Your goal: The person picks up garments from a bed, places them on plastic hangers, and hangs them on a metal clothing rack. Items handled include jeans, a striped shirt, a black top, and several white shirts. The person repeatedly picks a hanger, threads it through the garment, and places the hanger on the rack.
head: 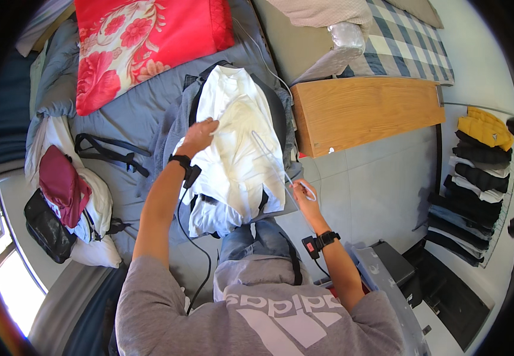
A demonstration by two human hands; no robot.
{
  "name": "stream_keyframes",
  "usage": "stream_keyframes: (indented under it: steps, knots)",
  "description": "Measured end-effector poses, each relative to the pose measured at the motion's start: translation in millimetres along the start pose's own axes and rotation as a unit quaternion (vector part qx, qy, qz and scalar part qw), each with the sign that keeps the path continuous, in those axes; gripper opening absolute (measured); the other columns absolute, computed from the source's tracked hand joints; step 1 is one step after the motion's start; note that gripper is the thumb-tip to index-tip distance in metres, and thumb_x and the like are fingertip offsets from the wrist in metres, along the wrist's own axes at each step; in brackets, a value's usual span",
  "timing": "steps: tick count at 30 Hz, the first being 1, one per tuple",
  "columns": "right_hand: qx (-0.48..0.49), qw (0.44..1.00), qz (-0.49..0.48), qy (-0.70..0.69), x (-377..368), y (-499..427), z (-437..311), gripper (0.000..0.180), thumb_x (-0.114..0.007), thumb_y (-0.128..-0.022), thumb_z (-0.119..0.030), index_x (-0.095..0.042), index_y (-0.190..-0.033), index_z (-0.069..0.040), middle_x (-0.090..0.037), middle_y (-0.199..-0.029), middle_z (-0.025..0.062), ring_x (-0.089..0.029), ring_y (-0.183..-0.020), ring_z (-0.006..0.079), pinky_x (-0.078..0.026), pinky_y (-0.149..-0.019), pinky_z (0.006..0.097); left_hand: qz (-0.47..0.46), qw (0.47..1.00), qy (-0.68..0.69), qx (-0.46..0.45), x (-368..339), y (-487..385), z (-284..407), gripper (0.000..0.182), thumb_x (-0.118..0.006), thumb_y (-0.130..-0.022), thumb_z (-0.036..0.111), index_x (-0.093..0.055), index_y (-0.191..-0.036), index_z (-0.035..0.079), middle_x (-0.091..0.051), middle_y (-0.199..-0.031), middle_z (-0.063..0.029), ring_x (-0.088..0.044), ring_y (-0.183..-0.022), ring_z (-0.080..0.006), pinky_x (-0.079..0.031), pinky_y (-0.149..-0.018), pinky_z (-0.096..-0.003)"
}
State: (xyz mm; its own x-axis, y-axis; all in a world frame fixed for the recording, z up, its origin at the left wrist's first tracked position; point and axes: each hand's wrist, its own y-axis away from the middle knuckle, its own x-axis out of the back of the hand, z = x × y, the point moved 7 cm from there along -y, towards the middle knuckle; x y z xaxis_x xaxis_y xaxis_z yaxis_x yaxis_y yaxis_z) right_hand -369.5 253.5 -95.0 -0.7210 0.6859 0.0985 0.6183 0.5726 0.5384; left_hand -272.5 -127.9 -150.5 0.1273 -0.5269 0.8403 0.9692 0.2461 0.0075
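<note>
A white shirt lies spread over a pile of clothes at the bed's near edge, in front of my legs. My left hand is on its left side, with bent fingers pinching the cloth near the upper part. Light-coloured and thin, a wire clothes hanger is held in my right hand, at the pile's lower right. One narrow end of the hanger reaches over the shirt, and its hook shows by my fingers. Under the shirt lie another white garment and dark and grey clothes.
A red floral blanket lies on the grey bed sheet. Black straps, a maroon bag and a black bag lie left. A wooden cabinet stands right, beyond it hanging clothes. Cables hang from both wrist devices.
</note>
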Motion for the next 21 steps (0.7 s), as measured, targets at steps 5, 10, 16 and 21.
stream_keyframes:
  steps: [5,10,16,21]
  knots:
    - [0.002,0.998,-0.012,-0.063,-14.0,-11.3,-10.9,0.019,-0.055,-0.103,-0.018,-0.063,-0.095,-0.003,-0.047,-0.065,-0.0048,-0.042,-0.059,0.0031,-0.034,-0.056,0.0216,-0.043,0.997,0.063,0.033,1.3,59.2,49.2,0.044,-0.060,-0.086,0.004,-0.053,-0.128,0.014,-0.068,-0.104,-0.0210,-0.066,-0.095,-0.0417,-0.054,-0.078,-0.0498]
    - [0.101,0.995,-0.021,0.010,-44.4,-25.0,-28.1,0.021,-0.057,-0.103,-0.024,-0.052,-0.104,-0.004,-0.053,-0.069,0.0030,-0.055,-0.062,0.0143,-0.044,-0.060,0.0296,-0.147,0.978,0.083,0.123,-13.4,113.1,98.2,0.046,-0.062,-0.089,0.010,-0.048,-0.133,0.015,-0.069,-0.103,-0.0198,-0.067,-0.096,-0.0397,-0.054,-0.078,-0.0491]
    - [0.259,0.924,-0.032,0.278,-100.8,-22.6,-49.7,0.056,-0.078,-0.087,-0.020,-0.037,-0.119,0.001,-0.059,-0.100,0.0213,-0.064,-0.093,0.0419,-0.051,-0.079,0.0432,-0.086,0.996,0.010,0.011,8.7,156.9,166.8,0.032,-0.055,-0.088,0.002,-0.063,-0.114,0.018,-0.056,-0.099,-0.0085,-0.067,-0.086,-0.0286,-0.055,-0.067,-0.0416]
    - [0.262,0.900,-0.152,0.313,-134.4,5.7,-45.3,0.064,-0.085,-0.077,-0.019,-0.037,-0.114,0.000,-0.053,-0.109,0.0244,-0.060,-0.102,0.0420,-0.049,-0.088,0.0430,-0.035,0.998,0.036,0.036,35.5,181.2,186.6,0.028,-0.057,-0.084,-0.001,-0.065,-0.106,0.015,-0.055,-0.101,-0.0072,-0.066,-0.082,-0.0297,-0.054,-0.067,-0.0426]
